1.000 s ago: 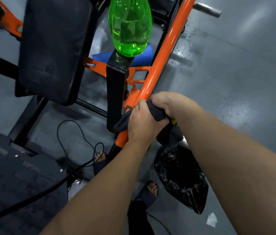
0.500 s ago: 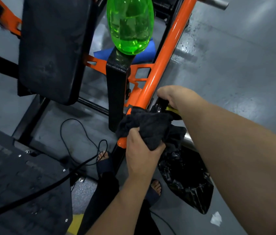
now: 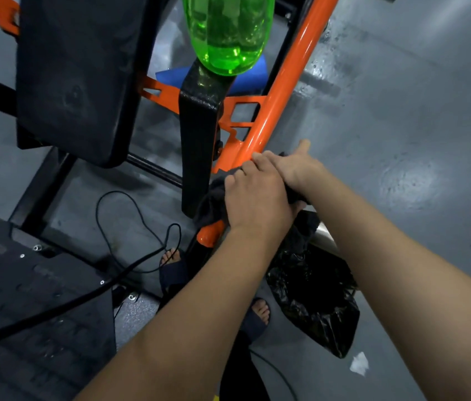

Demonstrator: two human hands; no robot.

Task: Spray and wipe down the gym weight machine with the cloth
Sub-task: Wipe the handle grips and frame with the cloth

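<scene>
The dark cloth (image 3: 214,198) is bunched round the lower end of the orange bar (image 3: 289,79) of the weight machine, with loose folds spilling out to the left of the knuckles. The left hand (image 3: 257,198) sits on top of it with a closed grip, fingers curled down over the cloth and pinning it to the bar. Just to the right, touching the left hand, the right hand (image 3: 295,169) lies across the same cloth and the bar. Its thumb sticks up free and its fingers bend over the top of the bar. Whether that grip clamps the cloth or only presses on it I cannot tell. A strip of cloth shows beneath its palm.

At the far left a dark, textured metal footplate (image 3: 26,328) fills the lower corner, and a black cable (image 3: 130,227) loops over the floor beside it. Above that is a black pad (image 3: 75,76) on the frame, then a black post (image 3: 198,146) standing just left of the orange bar. The green spray bottle (image 3: 228,33), part full of liquid, shows at the top. Its rounded end overlaps the top of the post, and contact cannot be judged. A blue sheet (image 3: 251,79) lies behind it.

Below the hands are two feet in dark sandals (image 3: 170,261). To their right a crumpled black plastic bag (image 3: 315,299) lies under a silver tube (image 3: 325,238), with a white scrap of paper (image 3: 359,363) near the bag. The grey floor (image 3: 401,140) on the right is glossy and spotted with wet marks near the bar.
</scene>
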